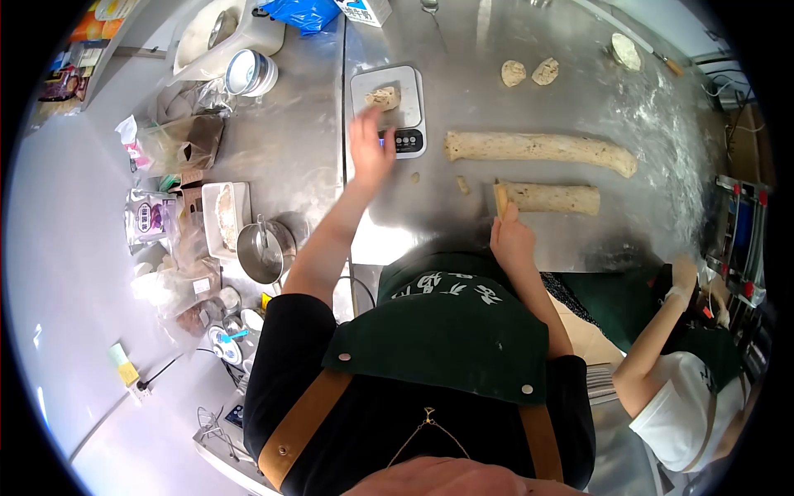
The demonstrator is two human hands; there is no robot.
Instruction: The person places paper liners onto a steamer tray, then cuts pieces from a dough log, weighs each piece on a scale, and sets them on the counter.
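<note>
My left hand point(372, 153) reaches over the digital kitchen scale point(411, 112), its fingers apart and slightly blurred. The fingertips are right at the near edge of a lump of dough point(383, 98) on the scale's platform. My right hand point(513, 241) grips a dough scraper point(501, 198) with a yellowish edge. It stands at the left end of the shorter dough log point(558, 199). Behind that lies a longer, speckled dough log point(538, 152). Small dough scraps point(463, 184) rest on the steel table between my hands.
Two dough pieces point(514, 73) lie farther back, near a bowl of white flour point(625, 53). Flour dusts the table's right side. Left of me are a metal pot point(265, 250), a white tray point(226, 219) and stacked bowls point(251, 73). Another person point(686, 388) works at my right.
</note>
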